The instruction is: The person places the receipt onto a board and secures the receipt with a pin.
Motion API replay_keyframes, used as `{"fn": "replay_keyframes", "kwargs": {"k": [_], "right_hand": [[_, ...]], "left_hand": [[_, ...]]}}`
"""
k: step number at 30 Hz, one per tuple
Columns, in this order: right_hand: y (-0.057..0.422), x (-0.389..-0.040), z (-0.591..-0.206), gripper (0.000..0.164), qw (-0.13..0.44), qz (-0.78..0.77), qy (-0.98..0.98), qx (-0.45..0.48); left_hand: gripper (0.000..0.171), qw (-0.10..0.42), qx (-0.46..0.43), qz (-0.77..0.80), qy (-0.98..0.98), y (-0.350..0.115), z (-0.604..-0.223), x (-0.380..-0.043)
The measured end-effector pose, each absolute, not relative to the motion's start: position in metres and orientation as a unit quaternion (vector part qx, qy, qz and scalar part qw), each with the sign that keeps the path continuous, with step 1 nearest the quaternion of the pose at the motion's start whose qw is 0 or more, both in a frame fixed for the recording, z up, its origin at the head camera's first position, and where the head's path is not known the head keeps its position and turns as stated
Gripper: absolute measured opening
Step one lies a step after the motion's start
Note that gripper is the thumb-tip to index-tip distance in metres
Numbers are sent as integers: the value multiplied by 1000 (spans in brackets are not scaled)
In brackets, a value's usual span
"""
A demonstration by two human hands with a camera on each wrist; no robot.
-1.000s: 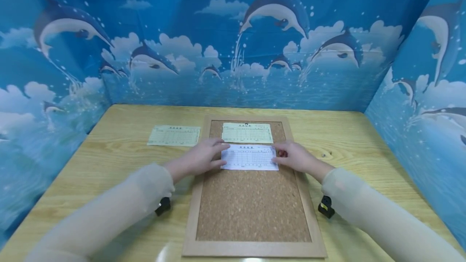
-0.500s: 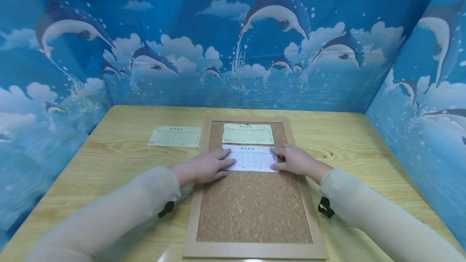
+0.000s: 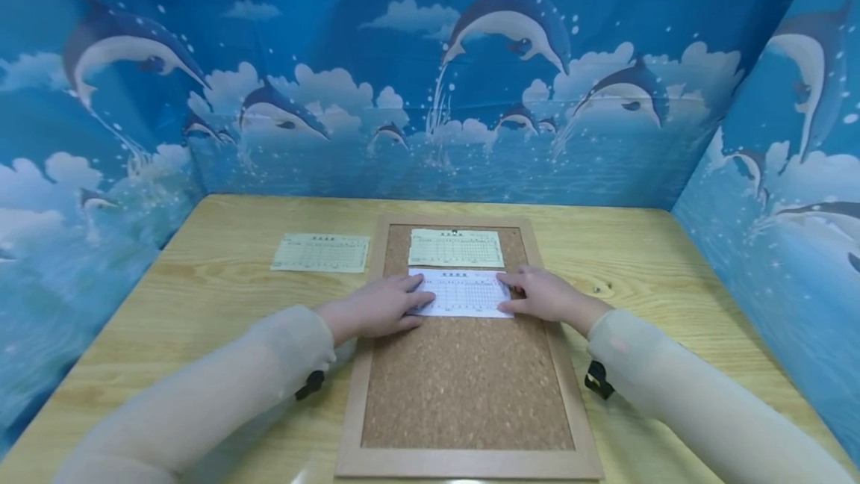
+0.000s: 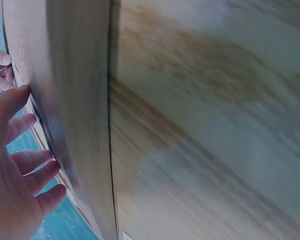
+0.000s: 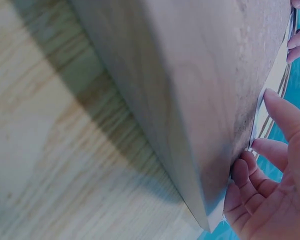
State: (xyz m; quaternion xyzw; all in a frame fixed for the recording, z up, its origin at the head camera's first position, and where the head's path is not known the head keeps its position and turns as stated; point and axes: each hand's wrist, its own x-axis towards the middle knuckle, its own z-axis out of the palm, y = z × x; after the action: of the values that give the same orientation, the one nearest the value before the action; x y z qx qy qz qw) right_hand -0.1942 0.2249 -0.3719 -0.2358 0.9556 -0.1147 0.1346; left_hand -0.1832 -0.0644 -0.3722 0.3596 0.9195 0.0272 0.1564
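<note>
Compared with one second ago, the left hand [image 3: 383, 307] is farther onto the white sheet [image 3: 466, 293], its fingers now overlying the left end; the right hand [image 3: 547, 295] is little changed. Nearest, two pale sleeves [image 3: 222, 379] reach in from either side, a black wrist device [image 3: 310, 385] showing below the left cuff. Between them lies the framed cork board [image 3: 470, 387], its near part bare cork. Beyond this, the white sheet lies crosswise on the upper half of the board. The left fingers are spread apart across its left end. The right thumb and index finger stand apart, tips at its right edge, the other fingers curled; whether these hold anything cannot be told. Contact at both ends presumably keeps the sheet flat and square. The hands hide parts of those ends. Just past its far edge, a green slip [image 3: 457, 249] under a pin [image 3: 455, 232] limits room on that side. A second green slip [image 3: 319, 253] lies left of the board on the tabletop [image 3: 201, 305]; small shiny pieces [image 3: 596, 290], perhaps pins, lie right. A dolphin-printed curtain [image 3: 376, 43] closes the background.
</note>
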Motion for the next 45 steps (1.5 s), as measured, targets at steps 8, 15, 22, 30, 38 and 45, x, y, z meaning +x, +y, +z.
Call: {"fn": "replay_keyframes", "kwargs": {"k": [8,15,22,30,38,45], "right_hand": [[224,-195,-372,66,143,-110,956,-234],[225,-196,-370,67,153,-104,956,-228],[227,-195,-371,72,146,-104,956,-233],[229,-191,-369,72,130,-110,956,-239],[233,-189,-371,71,118,-112,958,-235],[234,-186,-371,68,110,-113,959,-237]], "left_hand": [[63,175,365,-2,915,-68,-375,-184],[83,202,367,-16,908,-71,-372,-184],[95,224,362,-11,905,-72,-371,-184],[100,241,360,-19,901,-72,-372,-182],[100,243,356,-12,902,-72,-372,-180],[99,239,358,-8,903,-74,-373,-180]]}}
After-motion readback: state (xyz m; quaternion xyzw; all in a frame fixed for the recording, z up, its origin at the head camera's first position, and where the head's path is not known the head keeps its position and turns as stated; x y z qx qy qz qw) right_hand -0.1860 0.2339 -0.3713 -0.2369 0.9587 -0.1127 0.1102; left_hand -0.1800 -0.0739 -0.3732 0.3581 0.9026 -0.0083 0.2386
